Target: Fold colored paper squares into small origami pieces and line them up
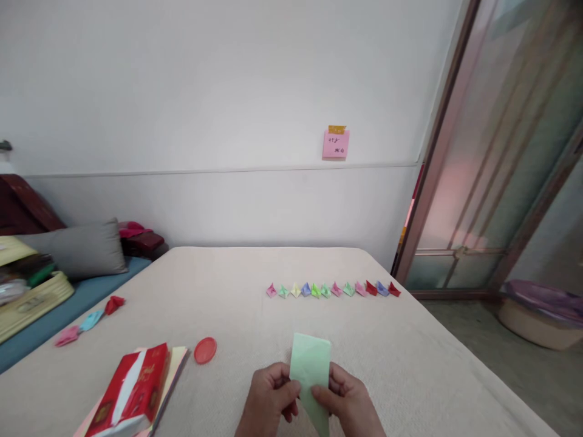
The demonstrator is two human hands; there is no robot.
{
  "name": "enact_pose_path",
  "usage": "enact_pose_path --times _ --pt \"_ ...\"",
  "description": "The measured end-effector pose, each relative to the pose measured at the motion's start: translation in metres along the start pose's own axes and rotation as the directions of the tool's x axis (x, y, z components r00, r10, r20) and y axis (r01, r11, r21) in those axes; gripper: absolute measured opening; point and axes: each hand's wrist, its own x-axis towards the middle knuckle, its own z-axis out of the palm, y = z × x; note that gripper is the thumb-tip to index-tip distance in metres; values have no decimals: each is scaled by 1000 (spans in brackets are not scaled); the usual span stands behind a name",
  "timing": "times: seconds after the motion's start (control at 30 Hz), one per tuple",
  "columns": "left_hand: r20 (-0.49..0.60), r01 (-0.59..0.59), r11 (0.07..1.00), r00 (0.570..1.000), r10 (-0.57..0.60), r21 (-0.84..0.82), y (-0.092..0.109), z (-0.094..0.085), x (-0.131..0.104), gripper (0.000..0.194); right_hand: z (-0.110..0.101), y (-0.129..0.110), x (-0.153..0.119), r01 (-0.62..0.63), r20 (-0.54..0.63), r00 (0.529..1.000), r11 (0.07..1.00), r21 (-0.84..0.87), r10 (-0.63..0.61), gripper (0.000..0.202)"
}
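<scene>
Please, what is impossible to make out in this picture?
All in the head view:
Green paper: lower tip, cut off by bottom edge.
Left hand and right hand: some fingers, hidden behind the paper.
Pink note: lower writing, too small.
Paper stack: middle, hidden under red packet.

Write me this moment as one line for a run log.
left hand: gripping green paper | right hand: gripping same paper | table: row of folded papers, red disc, red packet
</scene>
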Motion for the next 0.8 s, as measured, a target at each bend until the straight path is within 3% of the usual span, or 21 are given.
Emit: enact_pose_path --times 0.17,0.3,0.53,0.8 --pt "-43 33 999 998 -34 -25 -1 -1 2 26 -7 6 4 81 -57 994 966 -246 -98 10" --pt "-84 25 999 996 -28 -39 -1 1 1 21 -6 7 4 1 -85 996 932 -361 -34 16" --pt "-70 -66 995 995 72 78 -3 6 1 16 -2 2 0 -42 -121 992 992 -116 28 28" --pt "-105 -61 998 992 64 31 -4 3 2 33 -5 1 -1 -85 -216 973 996 -25 78 38"
